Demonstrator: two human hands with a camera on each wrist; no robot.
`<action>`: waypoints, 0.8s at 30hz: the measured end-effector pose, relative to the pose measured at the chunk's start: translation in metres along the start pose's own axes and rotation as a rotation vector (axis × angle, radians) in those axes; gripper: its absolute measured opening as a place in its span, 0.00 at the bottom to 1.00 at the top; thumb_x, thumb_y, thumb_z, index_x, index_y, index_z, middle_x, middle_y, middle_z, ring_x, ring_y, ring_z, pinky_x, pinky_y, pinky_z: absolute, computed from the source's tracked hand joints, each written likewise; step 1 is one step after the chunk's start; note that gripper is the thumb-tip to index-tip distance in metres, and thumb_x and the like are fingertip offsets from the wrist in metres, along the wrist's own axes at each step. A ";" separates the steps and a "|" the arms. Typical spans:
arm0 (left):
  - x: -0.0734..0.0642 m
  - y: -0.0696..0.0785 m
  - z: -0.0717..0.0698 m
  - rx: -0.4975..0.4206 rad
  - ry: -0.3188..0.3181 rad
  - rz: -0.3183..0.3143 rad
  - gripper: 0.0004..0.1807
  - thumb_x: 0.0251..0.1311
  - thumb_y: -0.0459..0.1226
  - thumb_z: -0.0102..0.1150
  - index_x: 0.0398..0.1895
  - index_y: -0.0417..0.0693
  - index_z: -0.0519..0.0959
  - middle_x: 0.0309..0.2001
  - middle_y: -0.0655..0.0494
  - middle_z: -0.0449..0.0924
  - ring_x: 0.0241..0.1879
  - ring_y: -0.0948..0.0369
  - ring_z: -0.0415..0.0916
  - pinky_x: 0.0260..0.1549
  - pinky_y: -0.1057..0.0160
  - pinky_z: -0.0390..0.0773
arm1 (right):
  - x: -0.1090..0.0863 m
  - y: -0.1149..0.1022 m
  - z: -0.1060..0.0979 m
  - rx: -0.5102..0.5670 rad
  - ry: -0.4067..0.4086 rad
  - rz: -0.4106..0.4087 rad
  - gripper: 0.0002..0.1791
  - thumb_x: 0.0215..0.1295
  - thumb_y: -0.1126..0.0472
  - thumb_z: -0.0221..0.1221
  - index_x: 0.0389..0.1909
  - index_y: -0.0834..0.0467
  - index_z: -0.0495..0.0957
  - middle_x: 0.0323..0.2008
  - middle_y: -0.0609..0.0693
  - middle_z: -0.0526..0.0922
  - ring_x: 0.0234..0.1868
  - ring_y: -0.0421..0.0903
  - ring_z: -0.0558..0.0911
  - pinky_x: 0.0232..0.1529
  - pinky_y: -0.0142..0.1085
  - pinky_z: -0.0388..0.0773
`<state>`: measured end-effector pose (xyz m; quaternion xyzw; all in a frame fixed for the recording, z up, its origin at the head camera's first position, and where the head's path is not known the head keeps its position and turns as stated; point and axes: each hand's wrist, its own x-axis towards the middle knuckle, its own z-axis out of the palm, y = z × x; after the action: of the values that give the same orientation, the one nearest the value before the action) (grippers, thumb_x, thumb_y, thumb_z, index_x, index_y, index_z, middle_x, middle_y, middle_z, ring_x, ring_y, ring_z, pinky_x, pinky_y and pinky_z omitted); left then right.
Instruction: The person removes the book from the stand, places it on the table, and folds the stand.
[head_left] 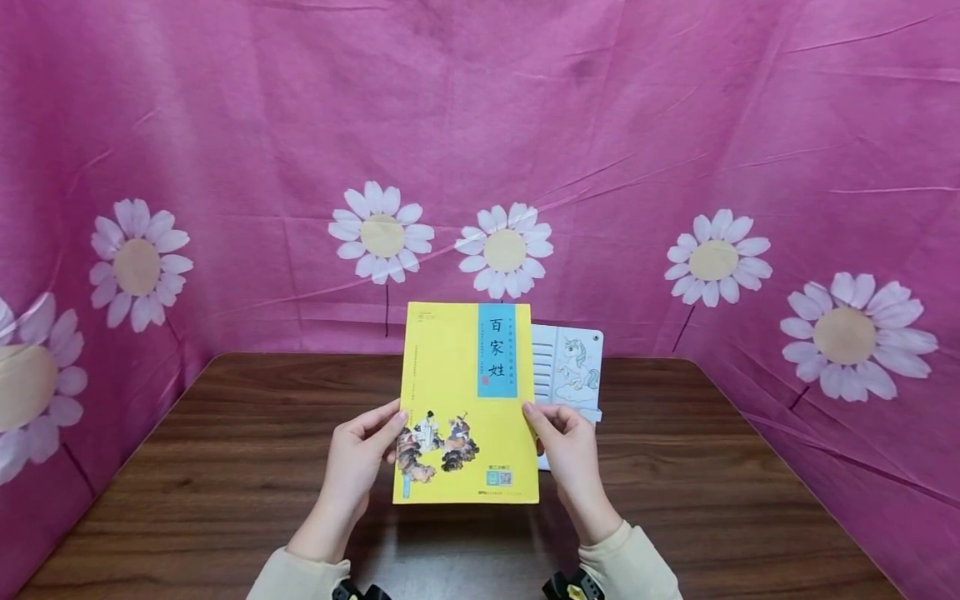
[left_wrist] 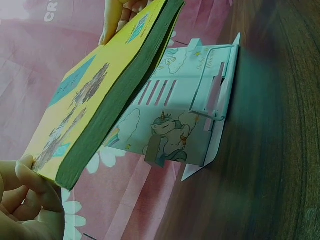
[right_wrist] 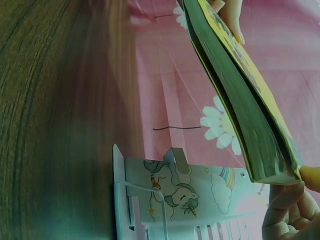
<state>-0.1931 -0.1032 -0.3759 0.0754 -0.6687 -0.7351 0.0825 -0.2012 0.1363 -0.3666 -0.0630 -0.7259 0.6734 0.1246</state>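
A thick yellow book (head_left: 446, 358) with a blue title panel and painted figures faces me, lifted off the table. My left hand (head_left: 352, 462) pinches its left edge, thumb on the front cover. At the opposite edge my right hand (head_left: 573, 458) holds it the same way, thumb in front and fingers behind. Behind the book stands a pale book stand (head_left: 577, 367) with unicorn drawings and slots, its left part hidden from the head view. The left wrist view shows the stand's wire holder (left_wrist: 202, 82) and a clip-like tab (left_wrist: 154, 152); the book's page edges (right_wrist: 240, 110) are closed together.
The stand rests on a dark brown wooden table (head_left: 675, 500). A pink curtain (head_left: 600, 108) with large white daisies surrounds the table at the back and sides. Black wrist devices (head_left: 573, 585) sit at both cream sleeves (head_left: 630, 562).
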 end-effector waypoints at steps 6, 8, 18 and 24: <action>-0.001 0.000 -0.003 0.001 -0.001 -0.013 0.18 0.65 0.32 0.62 0.56 0.35 0.80 0.35 0.55 0.86 0.22 0.68 0.72 0.20 0.73 0.71 | -0.002 -0.001 0.003 -0.005 -0.009 0.002 0.17 0.66 0.59 0.64 0.46 0.71 0.82 0.24 0.45 0.82 0.22 0.39 0.74 0.24 0.29 0.72; 0.000 0.001 -0.004 0.005 -0.004 -0.016 0.18 0.65 0.32 0.62 0.57 0.34 0.80 0.35 0.55 0.86 0.22 0.69 0.72 0.20 0.73 0.71 | -0.003 -0.001 0.004 -0.008 -0.014 0.002 0.17 0.66 0.59 0.64 0.46 0.71 0.82 0.25 0.46 0.83 0.22 0.39 0.75 0.24 0.29 0.73; 0.004 0.005 -0.014 0.034 -0.017 -0.040 0.19 0.65 0.33 0.61 0.58 0.35 0.79 0.35 0.58 0.86 0.24 0.69 0.73 0.21 0.74 0.71 | -0.004 0.002 0.010 -0.012 -0.048 0.018 0.16 0.67 0.61 0.62 0.46 0.71 0.82 0.28 0.49 0.85 0.25 0.39 0.77 0.26 0.30 0.76; 0.006 0.009 -0.023 0.089 -0.055 -0.071 0.20 0.66 0.34 0.61 0.59 0.36 0.78 0.37 0.56 0.86 0.26 0.68 0.75 0.22 0.73 0.74 | -0.006 0.003 0.012 -0.020 -0.070 0.022 0.15 0.68 0.61 0.62 0.46 0.71 0.81 0.30 0.51 0.85 0.27 0.40 0.78 0.27 0.30 0.77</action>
<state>-0.1938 -0.1281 -0.3688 0.0824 -0.6995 -0.7090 0.0347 -0.1989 0.1231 -0.3707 -0.0486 -0.7359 0.6692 0.0909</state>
